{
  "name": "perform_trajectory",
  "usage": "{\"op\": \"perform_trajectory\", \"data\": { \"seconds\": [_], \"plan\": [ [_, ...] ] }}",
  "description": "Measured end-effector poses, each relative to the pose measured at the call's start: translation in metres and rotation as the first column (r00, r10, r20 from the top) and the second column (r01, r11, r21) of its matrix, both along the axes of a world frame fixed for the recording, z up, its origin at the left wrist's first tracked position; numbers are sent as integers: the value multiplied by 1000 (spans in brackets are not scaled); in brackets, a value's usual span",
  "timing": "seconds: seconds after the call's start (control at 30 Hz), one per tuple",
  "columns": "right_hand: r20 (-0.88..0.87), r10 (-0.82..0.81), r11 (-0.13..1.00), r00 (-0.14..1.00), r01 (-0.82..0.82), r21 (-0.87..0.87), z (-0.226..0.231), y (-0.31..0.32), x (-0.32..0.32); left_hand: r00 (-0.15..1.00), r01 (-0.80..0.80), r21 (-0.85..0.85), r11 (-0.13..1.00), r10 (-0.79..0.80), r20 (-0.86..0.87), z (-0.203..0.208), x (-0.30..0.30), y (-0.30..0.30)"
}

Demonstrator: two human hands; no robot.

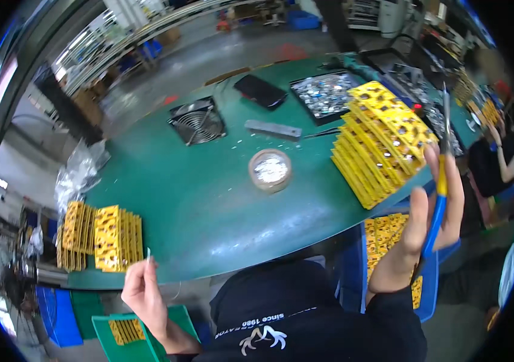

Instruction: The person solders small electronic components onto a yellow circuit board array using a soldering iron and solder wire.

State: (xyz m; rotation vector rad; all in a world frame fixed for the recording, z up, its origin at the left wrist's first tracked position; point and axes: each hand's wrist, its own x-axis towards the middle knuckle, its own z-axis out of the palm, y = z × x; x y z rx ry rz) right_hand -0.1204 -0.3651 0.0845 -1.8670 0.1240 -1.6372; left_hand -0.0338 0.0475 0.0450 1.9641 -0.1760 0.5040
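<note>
Low at the left, my left hand point(145, 295) is closed in a pinch on a thin white strip point(148, 254), which is too small to name further. Beside it, on the table edge, stand rows of yellow board panels point(107, 238) with dark patches. My right hand point(429, 211), raised at the right, holds long-nosed pliers point(440, 199) with blue-and-yellow handles, their metal tip pointing up. Its thumb is spread away from the tool. Just beyond that hand leans a large stack of yellow panels point(383, 145) carrying small metal parts.
On the green table point(190, 199) lie a roll of tape point(270, 170), a grey bar point(273, 129), a fan point(198, 122), a black case point(260, 92) and a tray of metal parts point(323, 95). A blue bin point(350, 283) and a green bin point(101, 338) stand below. A co-worker point(501, 160) sits at right.
</note>
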Motion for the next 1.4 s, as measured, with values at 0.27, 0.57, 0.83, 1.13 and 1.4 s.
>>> {"op": "perform_trajectory", "data": {
  "seconds": [0.27,0.57,0.83,1.13,1.4],
  "plan": [
    [-310,403,869,861,-466,-166,-50,60,43,852,-494,176,851,434,292,-3,11,47],
    [-500,321,929,804,-370,1,-101,91,74,843,-515,444,733,526,109,0,29,67],
    [-497,342,934,798,-345,88,-102,89,64,832,-542,342,767,546,94,1,35,66],
    [-455,405,910,793,-397,119,-97,90,54,832,-542,282,791,461,307,3,26,36],
    [-380,572,812,727,-566,142,-111,111,54,997,53,254,966,-37,-68,-36,-7,-45]
  ]
}}
